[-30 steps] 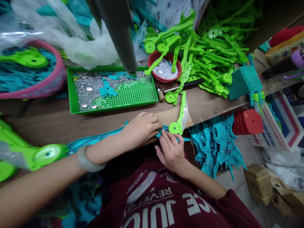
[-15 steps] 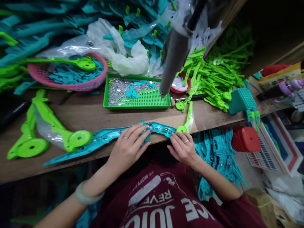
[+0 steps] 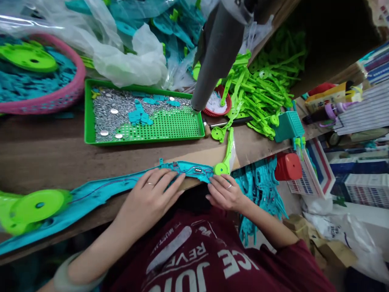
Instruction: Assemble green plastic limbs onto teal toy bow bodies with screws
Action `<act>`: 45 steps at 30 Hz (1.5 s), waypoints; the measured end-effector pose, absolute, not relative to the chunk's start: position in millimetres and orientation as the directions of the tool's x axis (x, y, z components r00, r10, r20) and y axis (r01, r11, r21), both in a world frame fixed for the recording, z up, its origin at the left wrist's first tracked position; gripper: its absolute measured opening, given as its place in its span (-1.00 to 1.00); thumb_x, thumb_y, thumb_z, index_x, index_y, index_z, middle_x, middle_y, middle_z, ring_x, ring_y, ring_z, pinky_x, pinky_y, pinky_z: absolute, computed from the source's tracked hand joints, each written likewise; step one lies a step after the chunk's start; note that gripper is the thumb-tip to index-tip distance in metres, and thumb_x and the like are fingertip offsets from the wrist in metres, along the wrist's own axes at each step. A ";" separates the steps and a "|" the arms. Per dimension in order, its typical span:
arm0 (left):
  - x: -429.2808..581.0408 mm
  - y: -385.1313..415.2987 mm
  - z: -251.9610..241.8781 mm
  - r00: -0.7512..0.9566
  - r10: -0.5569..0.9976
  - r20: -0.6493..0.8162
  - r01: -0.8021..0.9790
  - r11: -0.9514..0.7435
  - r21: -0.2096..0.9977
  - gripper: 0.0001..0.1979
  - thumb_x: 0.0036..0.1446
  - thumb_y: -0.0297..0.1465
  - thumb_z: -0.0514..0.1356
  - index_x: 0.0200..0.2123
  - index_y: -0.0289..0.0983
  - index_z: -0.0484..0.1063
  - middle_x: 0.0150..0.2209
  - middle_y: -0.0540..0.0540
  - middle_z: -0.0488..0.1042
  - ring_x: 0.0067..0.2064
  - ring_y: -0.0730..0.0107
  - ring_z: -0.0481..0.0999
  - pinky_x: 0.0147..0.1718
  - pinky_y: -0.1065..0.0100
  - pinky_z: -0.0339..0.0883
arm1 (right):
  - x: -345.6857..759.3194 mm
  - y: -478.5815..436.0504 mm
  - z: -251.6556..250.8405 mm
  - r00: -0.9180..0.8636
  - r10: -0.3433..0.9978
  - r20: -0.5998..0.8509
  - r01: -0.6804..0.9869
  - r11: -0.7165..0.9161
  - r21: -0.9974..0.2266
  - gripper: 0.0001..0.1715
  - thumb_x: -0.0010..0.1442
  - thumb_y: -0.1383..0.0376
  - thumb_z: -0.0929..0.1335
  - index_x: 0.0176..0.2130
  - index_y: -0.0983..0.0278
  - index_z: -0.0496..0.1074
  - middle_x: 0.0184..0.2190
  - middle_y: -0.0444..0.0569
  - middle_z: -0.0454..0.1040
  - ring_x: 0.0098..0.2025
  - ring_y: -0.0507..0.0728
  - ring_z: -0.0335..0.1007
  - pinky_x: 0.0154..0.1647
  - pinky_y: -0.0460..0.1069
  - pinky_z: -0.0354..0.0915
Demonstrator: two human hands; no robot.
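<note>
A long blue plastic shell [image 3: 112, 186] with thin wires inside lies along the near edge of the bench, its open side up. My left hand [image 3: 154, 192] is closed over its near edge around the middle. My right hand [image 3: 226, 192] grips the shell's right end, beside the round base of a green plastic arm [image 3: 221, 168]. Small metal contacts [image 3: 198, 170] show in the shell between my hands. Its left part runs under the disc of a larger green piece [image 3: 39, 206]. My fingertips partly hide where they press.
A green tray [image 3: 146, 140] holds metal screws and blue bits. Above it hangs a grey power screwdriver [image 3: 212, 52]. A pink basket [image 3: 77, 73] stands left, a small red basket [image 3: 217, 112] and heaped green arms [image 3: 258, 93] right. Blue shells [image 3: 261, 190] hang below the bench edge.
The view has shifted, so the bench things sit further left and the tray looks larger. Both hands keep their places on the blue shell, with little visible finger movement.
</note>
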State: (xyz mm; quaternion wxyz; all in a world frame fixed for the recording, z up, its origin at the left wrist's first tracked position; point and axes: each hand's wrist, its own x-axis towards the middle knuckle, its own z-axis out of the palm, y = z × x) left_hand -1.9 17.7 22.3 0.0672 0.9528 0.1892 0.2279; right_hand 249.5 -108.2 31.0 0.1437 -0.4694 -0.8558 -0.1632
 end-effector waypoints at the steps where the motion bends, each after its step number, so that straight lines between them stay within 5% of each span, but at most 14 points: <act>1: -1.2 17.4 22.3 0.824 0.401 0.400 0.334 -0.915 0.227 -0.71 0.34 -0.40 0.12 0.07 -0.30 0.48 -0.09 -0.29 0.56 -0.03 -0.05 0.51 -0.02 -0.03 0.39 | 250.5 -107.5 30.9 -0.509 0.757 0.411 0.852 0.513 0.110 -0.74 0.27 0.21 0.38 -0.13 0.35 0.52 -0.17 0.12 0.65 0.02 0.18 0.52 0.08 0.11 0.36; 6: 2.5 12.1 18.9 0.766 0.501 0.402 0.408 -0.863 0.298 -0.72 0.31 -0.43 0.17 0.05 -0.41 0.45 -0.12 -0.33 0.52 -0.06 -0.03 0.50 -0.04 -0.02 0.45 | 245.9 -87.4 42.9 -0.453 0.709 0.540 0.845 0.535 0.006 -0.72 0.27 0.21 0.38 -0.07 0.31 0.51 -0.15 0.11 0.64 0.01 0.21 0.51 0.00 0.13 0.39; 11: 0.5 6.0 15.3 0.710 0.535 0.457 0.402 -0.841 0.362 -0.74 0.28 -0.50 0.19 0.02 -0.41 0.42 -0.09 -0.31 0.51 0.00 0.01 0.50 0.04 0.02 0.46 | 214.6 -48.6 52.6 -0.611 0.715 0.339 0.765 0.644 0.020 -0.60 0.38 0.16 0.28 0.06 0.33 0.48 0.06 0.12 0.57 0.15 0.20 0.44 0.12 0.14 0.36; 14: -2.5 4.5 14.2 0.694 0.559 0.454 0.411 -0.825 0.388 -0.78 0.29 -0.50 0.17 -0.01 -0.38 0.44 -0.08 -0.31 0.52 0.04 0.01 0.51 0.04 0.02 0.48 | 202.4 -34.4 49.3 -0.654 0.698 0.291 0.731 0.682 0.006 -0.58 0.40 0.18 0.26 0.04 0.42 0.48 0.03 0.17 0.58 0.10 0.22 0.46 0.12 0.14 0.34; 22: -7.8 2.4 11.6 0.705 0.431 0.563 0.361 -0.902 0.239 -0.85 0.27 -0.56 0.20 -0.09 -0.40 0.47 -0.10 -0.29 0.61 0.03 0.08 0.57 0.11 0.05 0.45 | 198.8 -31.3 52.0 -0.704 0.683 0.196 0.699 0.715 0.016 -0.57 0.41 0.16 0.25 -0.02 0.45 0.47 0.02 0.19 0.58 0.13 0.25 0.43 0.14 0.14 0.33; 25: -8.4 2.2 17.5 0.721 0.440 0.535 0.377 -0.897 0.229 -0.89 0.27 -0.56 0.21 -0.14 -0.37 0.48 -0.11 -0.26 0.62 0.02 0.09 0.58 0.09 0.07 0.42 | 215.6 -33.2 62.3 -0.675 0.679 0.289 0.689 0.720 -0.082 -0.67 0.36 0.21 0.32 -0.04 0.42 0.45 -0.01 0.16 0.60 0.09 0.22 0.46 0.08 0.12 0.38; 29: -7.3 5.8 23.7 0.741 0.423 0.522 0.366 -0.905 0.214 -0.90 0.28 -0.49 0.22 -0.15 -0.40 0.48 -0.18 -0.26 0.62 -0.09 0.06 0.59 0.01 0.06 0.40 | 255.1 -52.8 84.7 -0.217 0.798 0.562 0.820 0.461 -0.339 -0.77 0.28 0.41 0.34 -0.04 0.32 0.43 -0.17 0.10 0.63 -0.06 0.18 0.54 -0.04 0.14 0.42; 31: -5.7 7.8 23.5 0.747 0.406 0.526 0.359 -0.913 0.195 -0.85 0.29 -0.48 0.22 -0.13 -0.45 0.48 -0.23 -0.29 0.61 -0.13 0.04 0.58 -0.02 0.04 0.39 | 263.6 -72.4 91.9 -0.068 0.789 0.611 0.874 0.342 -0.346 -0.75 0.26 0.43 0.33 -0.06 0.25 0.44 -0.24 0.02 0.63 -0.15 0.16 0.55 -0.08 0.14 0.41; 35: -1.6 8.5 21.3 0.761 0.393 0.516 0.357 -0.918 0.172 -0.78 0.27 -0.48 0.23 -0.06 -0.51 0.47 -0.28 -0.30 0.58 -0.17 0.00 0.55 -0.07 0.05 0.39 | 236.8 -112.0 78.8 -0.178 0.883 0.434 0.959 0.253 -0.123 -0.80 0.27 0.30 0.36 -0.09 0.27 0.45 -0.14 0.06 0.65 -0.07 0.21 0.51 -0.08 0.12 0.35; 38: 0.4 7.4 21.3 0.772 0.388 0.503 0.356 -0.920 0.163 -0.79 0.26 -0.49 0.24 -0.07 -0.50 0.47 -0.27 -0.30 0.57 -0.17 -0.02 0.54 -0.10 0.04 0.40 | 203.9 -123.6 56.4 -0.104 0.942 0.319 0.992 0.122 -0.038 -0.75 0.29 0.22 0.37 -0.09 0.32 0.46 0.02 0.09 0.61 0.05 0.25 0.43 0.01 0.13 0.25; 45: 2.3 5.3 23.1 0.782 0.387 0.489 0.362 -0.920 0.149 -0.81 0.26 -0.50 0.23 -0.08 -0.48 0.46 -0.25 -0.29 0.57 -0.15 -0.02 0.54 -0.09 0.05 0.40 | 172.7 -116.0 36.4 0.126 0.942 0.311 0.967 -0.047 -0.250 -0.73 0.36 0.18 0.29 -0.11 0.32 0.43 -0.01 0.09 0.59 0.06 0.23 0.38 0.11 0.12 0.13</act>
